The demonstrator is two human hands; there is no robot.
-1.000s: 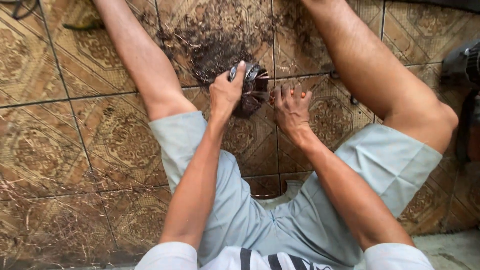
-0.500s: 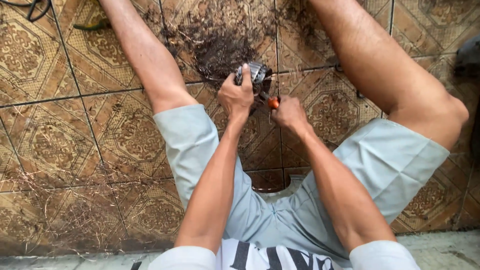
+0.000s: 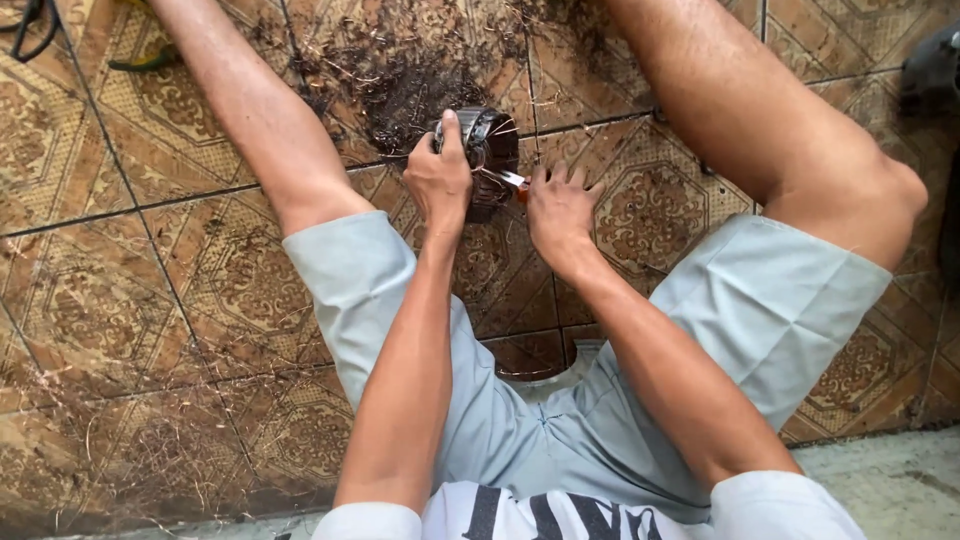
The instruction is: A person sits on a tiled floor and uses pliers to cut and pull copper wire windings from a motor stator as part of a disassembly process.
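1. Since half a second ago: right hand has spread flatter on the tiled floor; left hand unchanged.
2. Left hand clamped on round dark metal part, thumb over its top.
3. Right hand closed on small orange-handled tool, tip touching the part.
4. Part rests on floor between the legs, amid dark debris.

Person seen from above, seated with legs spread toward 11 and 1 o'clock. Pale grey-blue shorts reach the knees, creased at the hems. At 6 o'clock, a white short-sleeved shirt bearing dark markings. Forearms and lower legs bare.
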